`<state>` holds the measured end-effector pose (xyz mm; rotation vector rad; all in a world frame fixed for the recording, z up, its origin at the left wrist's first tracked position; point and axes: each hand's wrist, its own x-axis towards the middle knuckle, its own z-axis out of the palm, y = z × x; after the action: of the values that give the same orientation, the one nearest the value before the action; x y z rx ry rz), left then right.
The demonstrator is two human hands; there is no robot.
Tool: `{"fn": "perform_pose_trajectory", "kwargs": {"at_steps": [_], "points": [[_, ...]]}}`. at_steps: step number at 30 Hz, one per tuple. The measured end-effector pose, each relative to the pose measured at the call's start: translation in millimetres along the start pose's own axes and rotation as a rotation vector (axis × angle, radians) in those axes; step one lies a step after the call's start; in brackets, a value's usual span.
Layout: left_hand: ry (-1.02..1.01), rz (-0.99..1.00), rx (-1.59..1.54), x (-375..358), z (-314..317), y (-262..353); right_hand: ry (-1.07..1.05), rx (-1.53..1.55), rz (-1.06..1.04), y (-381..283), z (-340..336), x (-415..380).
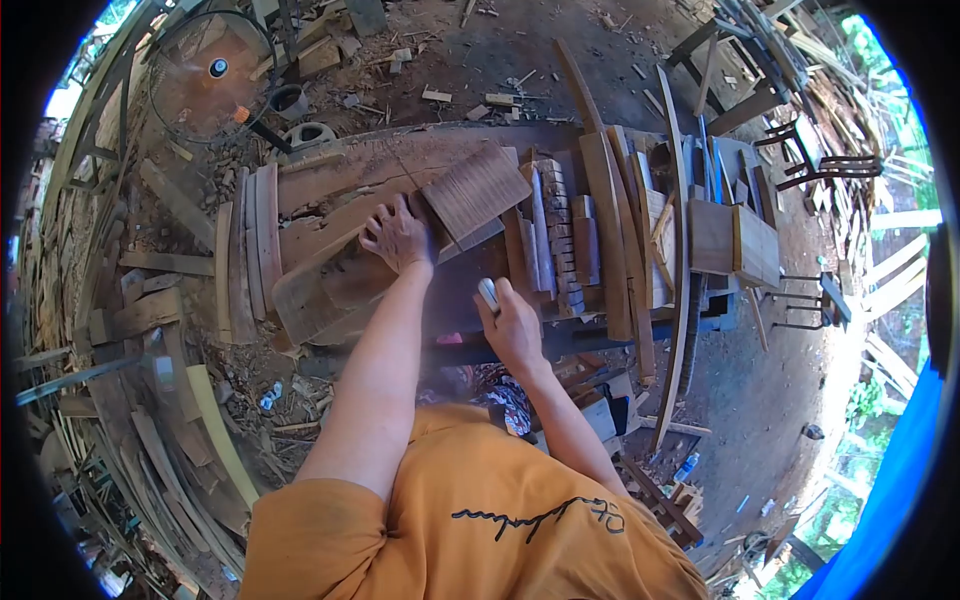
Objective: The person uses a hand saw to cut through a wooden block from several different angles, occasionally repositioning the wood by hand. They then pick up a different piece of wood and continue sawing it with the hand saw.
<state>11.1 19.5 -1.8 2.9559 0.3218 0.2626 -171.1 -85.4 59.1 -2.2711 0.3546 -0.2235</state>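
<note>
My left hand point(400, 235) lies with spread fingers on a brown wooden plank point(330, 290), beside the near-left edge of a ribbed wooden block point(478, 195). My right hand point(512, 325) is closed around a pale handle point(488, 292), near the front of the workbench. A thin dark line runs from near this handle, past the block's left side, toward the bench's far side. Together they look like a handsaw viewed edge-on, though blade and teeth are not clear. Whether the blade touches the wood cannot be told.
Long boards point(605, 230) and a notched strip point(565, 240) lie right of the block. Curved slats point(250, 245) rest at the left end. A round-caged fan point(215, 75) stands at the back left. A chair point(815, 160) and stacked timber surround the bench.
</note>
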Motion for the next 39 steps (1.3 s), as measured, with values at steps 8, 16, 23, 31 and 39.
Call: {"fn": "perform_pose_trajectory", "kwargs": {"at_steps": [8, 16, 23, 31, 39], "points": [[0.000, 0.043, 0.014, -3, 4, -3, -0.080, 0.044, 0.130, 1, -46, -50], [0.007, -0.063, -0.055, 0, -7, 10, -0.074, 0.011, 0.010, -3, -30, -2], [0.045, 0.004, -0.040, -4, 9, -2, -0.109, 0.040, 0.088, 6, -49, -25], [-0.006, -0.118, -0.100, -1, -15, 15, -0.099, -0.042, -0.057, -14, -9, 49], [-0.147, -0.005, -0.136, 8, -16, -2, 0.044, 0.138, -0.008, -38, -108, -9]]}}
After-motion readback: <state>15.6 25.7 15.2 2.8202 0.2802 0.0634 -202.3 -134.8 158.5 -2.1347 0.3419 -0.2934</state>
